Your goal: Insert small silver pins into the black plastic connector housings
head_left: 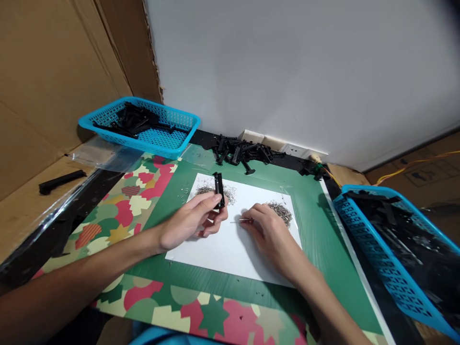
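Left hand point(196, 215) clasps one black part point(219, 184), right hand point(268, 227) pinches one thin piece point(235, 222), above white paper point(215, 254).
The hands partly hide two metal piles point(283, 213); two blue baskets point(179, 120) stand far left and right.

Over the white paper point(204, 256), the left hand point(197, 215) covers part of a black plastic piece point(218, 184), and the right hand point(268, 225) one end of a thin rod point(235, 221). The piled metal bits point(282, 214) are too small to tell apart. Right of the paper, the picture's edge crops a blue basket point(395, 278).
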`<control>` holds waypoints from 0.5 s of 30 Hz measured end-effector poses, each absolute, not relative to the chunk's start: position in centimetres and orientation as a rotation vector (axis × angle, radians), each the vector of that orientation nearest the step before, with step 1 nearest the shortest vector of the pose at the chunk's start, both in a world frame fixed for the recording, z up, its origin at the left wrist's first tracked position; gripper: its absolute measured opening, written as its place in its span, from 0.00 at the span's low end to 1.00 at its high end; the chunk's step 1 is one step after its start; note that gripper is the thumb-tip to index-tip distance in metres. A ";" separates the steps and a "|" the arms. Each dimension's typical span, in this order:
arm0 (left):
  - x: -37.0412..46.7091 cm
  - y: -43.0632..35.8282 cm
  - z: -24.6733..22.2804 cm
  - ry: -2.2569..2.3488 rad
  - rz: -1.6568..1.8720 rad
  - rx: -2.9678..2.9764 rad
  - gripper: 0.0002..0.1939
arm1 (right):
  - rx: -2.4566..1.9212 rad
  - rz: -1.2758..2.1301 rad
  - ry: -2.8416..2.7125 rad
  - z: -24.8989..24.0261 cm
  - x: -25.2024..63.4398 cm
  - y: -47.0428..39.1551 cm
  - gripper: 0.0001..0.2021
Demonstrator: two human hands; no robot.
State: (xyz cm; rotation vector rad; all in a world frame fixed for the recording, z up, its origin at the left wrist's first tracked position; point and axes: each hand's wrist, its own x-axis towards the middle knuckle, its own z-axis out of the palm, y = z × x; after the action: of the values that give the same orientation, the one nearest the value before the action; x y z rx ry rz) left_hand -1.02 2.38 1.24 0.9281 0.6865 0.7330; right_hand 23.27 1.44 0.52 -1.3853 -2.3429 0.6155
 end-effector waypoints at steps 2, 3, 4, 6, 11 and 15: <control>-1.1 2.4 1.3 0.712 0.691 0.956 0.17 | -1.370 0.622 -2.355 0.6 23.1 1.3 0.08; -1.1 2.4 1.3 0.726 0.666 0.979 0.18 | -1.360 0.643 -2.350 0.7 23.0 1.2 0.08; -1.1 2.4 1.3 0.739 0.644 1.009 0.18 | -1.349 0.678 -2.331 1.0 23.0 1.1 0.08; -1.2 2.5 1.3 0.753 0.628 1.074 0.18 | -1.318 0.775 -2.246 1.5 23.1 0.9 0.07; -0.9 2.3 1.2 0.776 0.643 1.124 0.14 | -1.230 1.039 -1.937 2.7 23.3 0.5 0.08; -0.4 1.8 1.2 0.748 0.628 1.103 0.15 | -1.134 1.198 -1.789 2.7 22.6 0.2 0.08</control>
State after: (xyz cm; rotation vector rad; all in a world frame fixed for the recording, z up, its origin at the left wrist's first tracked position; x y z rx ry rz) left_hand -0.38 1.80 1.21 1.1033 0.7483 0.6277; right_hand 22.61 0.18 2.65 -1.1342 -1.7890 1.1980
